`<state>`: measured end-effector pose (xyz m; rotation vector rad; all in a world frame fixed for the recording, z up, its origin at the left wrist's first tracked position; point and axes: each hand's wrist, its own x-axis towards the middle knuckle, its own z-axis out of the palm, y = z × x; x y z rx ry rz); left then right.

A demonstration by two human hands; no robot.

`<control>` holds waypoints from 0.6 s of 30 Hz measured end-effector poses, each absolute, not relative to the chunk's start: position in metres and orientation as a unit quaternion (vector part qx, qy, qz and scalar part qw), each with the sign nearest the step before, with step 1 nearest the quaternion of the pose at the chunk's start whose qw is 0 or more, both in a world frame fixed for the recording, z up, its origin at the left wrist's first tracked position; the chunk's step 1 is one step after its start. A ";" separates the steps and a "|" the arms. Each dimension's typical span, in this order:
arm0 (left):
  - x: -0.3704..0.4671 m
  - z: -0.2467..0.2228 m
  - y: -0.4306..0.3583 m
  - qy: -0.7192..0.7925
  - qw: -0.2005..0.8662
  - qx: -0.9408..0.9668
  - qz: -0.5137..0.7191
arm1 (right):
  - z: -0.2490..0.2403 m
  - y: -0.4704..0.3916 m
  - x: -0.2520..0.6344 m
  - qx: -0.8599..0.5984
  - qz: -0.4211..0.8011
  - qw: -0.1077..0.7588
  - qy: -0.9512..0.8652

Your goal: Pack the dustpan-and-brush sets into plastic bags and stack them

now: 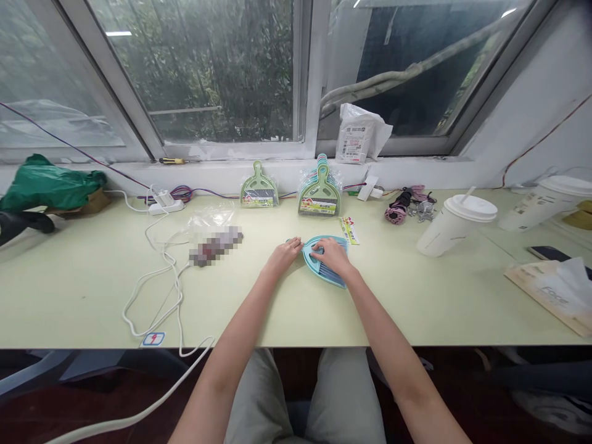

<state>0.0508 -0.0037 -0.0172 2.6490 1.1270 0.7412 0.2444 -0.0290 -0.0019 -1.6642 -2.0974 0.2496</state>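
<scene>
A light-blue dustpan lies on the table in front of me, its handle pointing left. Nested in the pan is a small brush with grey-blue bristles. My left hand is closed around the dustpan's handle, which is mostly hidden under the fingers. With thumb and fingers bent together, my right hand grips the brush from above. Just beyond the pan rests a loose printed label card. Against the wall stand a bagged green dustpan set and a stack of similar bagged sets.
A white cable loops over the left side from a power strip. A blurred-out item lies near a clear plastic bag. To the right are a white lidded cup, a pink-and-black bundle and a tissue pack.
</scene>
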 end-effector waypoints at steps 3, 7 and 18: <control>0.055 -0.013 -0.008 0.397 0.061 0.863 0.307 | 0.000 -0.030 0.242 -0.620 0.099 0.233 -0.742; 0.066 -0.007 -0.015 0.470 0.211 0.738 0.435 | 0.004 -0.029 0.233 -0.658 0.087 0.345 -0.664; 0.061 -0.005 -0.008 0.493 0.547 0.545 0.401 | -0.016 -0.003 0.299 -0.749 0.033 0.366 -0.552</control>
